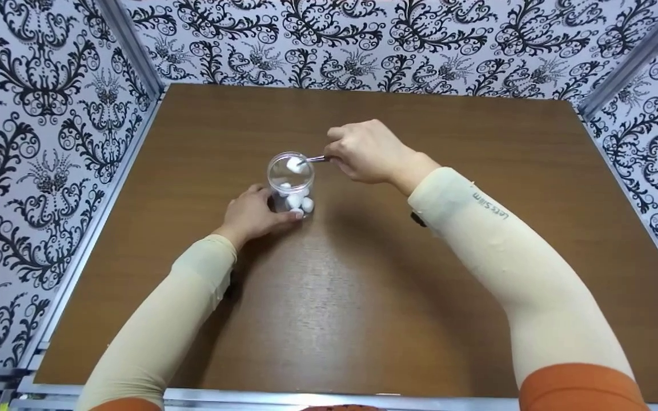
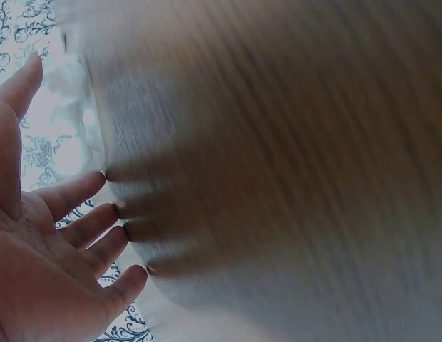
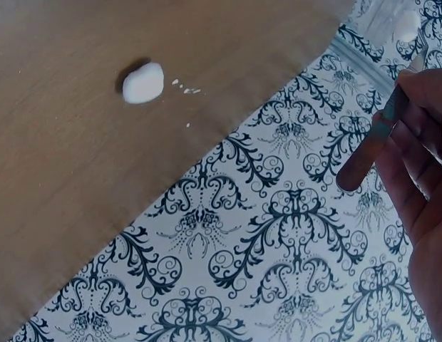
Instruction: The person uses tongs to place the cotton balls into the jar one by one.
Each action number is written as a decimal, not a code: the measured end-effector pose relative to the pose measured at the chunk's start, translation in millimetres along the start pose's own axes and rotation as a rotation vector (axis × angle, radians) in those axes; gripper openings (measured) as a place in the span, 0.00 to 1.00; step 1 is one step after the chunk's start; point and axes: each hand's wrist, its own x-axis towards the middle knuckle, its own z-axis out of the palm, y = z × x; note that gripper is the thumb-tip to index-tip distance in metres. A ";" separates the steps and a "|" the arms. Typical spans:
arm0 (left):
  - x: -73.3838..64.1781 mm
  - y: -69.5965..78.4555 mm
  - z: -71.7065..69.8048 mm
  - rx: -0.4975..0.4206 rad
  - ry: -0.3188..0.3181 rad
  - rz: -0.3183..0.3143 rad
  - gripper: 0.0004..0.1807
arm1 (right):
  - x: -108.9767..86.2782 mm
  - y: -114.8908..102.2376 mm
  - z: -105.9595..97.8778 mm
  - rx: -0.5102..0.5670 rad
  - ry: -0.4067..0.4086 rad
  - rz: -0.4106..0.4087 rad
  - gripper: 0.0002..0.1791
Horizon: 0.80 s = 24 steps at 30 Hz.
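A clear jar (image 1: 291,185) stands on the table with several white cotton balls (image 1: 293,201) inside. My left hand (image 1: 253,214) is beside its base, thumb in front and fingers at the left. In the left wrist view those fingers (image 2: 85,229) are spread and fairly straight, their tips at the tabletop. Pinched in my right hand (image 1: 366,151) are metal tweezers (image 1: 316,158), reaching over the jar's rim from the right. A cotton ball (image 1: 296,165) sits at their tips, just within the mouth. The right wrist view shows the tweezers' rounded end (image 3: 356,171).
Another cotton ball (image 3: 143,83) lies on the wooden table (image 3: 57,142), with small white crumbs (image 3: 187,90) close by; the head view does not show it. Patterned panels (image 1: 329,45) and metal frame bars (image 1: 135,48) border the table at the back and sides.
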 end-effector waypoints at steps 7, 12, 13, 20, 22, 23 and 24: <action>-0.2 0.5 -0.6 -0.001 0.002 0.001 0.46 | 0.9 -1.9 6.2 -0.020 -0.005 -0.011 0.07; -0.7 -0.1 -1.0 -0.001 0.003 0.003 0.46 | 0.0 -0.7 5.6 -0.005 -0.006 -0.014 0.06; -0.6 0.0 -1.2 -0.002 0.001 0.003 0.46 | -1.3 0.2 5.0 0.001 -0.004 -0.011 0.06; -0.1 0.2 -1.2 -0.012 -0.014 0.003 0.47 | -23.2 15.9 1.1 0.011 0.019 0.055 0.06; -0.3 0.0 -1.3 -0.013 -0.018 -0.002 0.48 | -33.2 22.7 2.9 0.002 0.012 0.080 0.05; -0.3 -0.2 -1.4 -0.014 -0.022 -0.004 0.48 | -38.6 26.2 4.3 -0.006 0.006 0.092 0.05; -0.3 -0.3 -1.5 -0.017 -0.025 -0.004 0.48 | -44.1 29.9 6.4 -0.009 -0.001 0.105 0.05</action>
